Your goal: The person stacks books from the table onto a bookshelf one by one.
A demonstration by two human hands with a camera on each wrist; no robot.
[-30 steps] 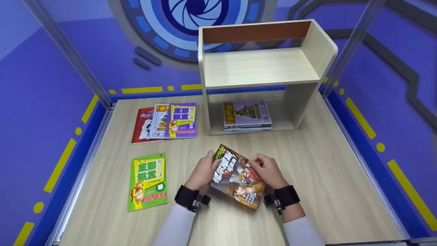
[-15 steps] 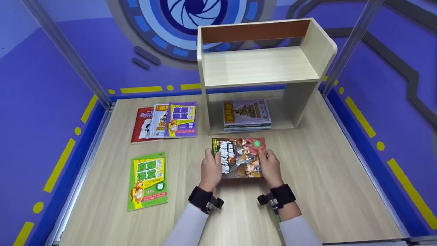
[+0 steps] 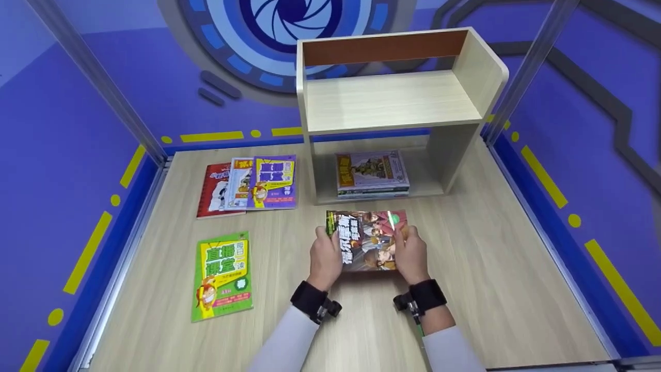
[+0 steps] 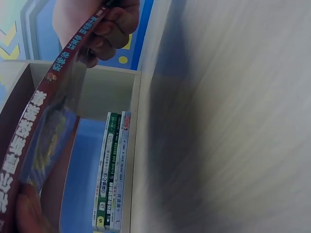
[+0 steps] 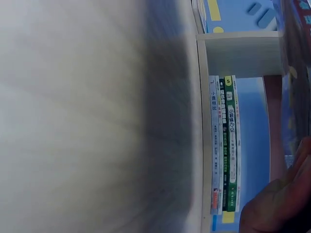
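My left hand (image 3: pixel 325 258) and my right hand (image 3: pixel 412 256) grip a comic-style book (image 3: pixel 369 240) by its two short ends, with thumbs on the cover. It is turned sideways, with white title letters at its left. In the left wrist view its brown spine (image 4: pixel 36 109) shows, and a shadow lies on the table below, so it is held off the surface. Beyond it, a stack of books (image 3: pixel 373 173) lies flat in the lower compartment of a wooden bookshelf (image 3: pixel 395 101). Fingers under the book are mostly hidden in the head view.
A green book (image 3: pixel 222 276) lies alone on the table (image 3: pixel 496 289) at the left. Behind it, a purple book (image 3: pixel 273 183) overlaps a pale book (image 3: pixel 238 183) and a red book (image 3: pixel 211 191). Patterned blue walls (image 3: pixel 62 155) border the table.
The book has turned from a slant to sideways, and my right hand has taken its right end. Both hands have brought it forward toward the shelf, then slightly right.
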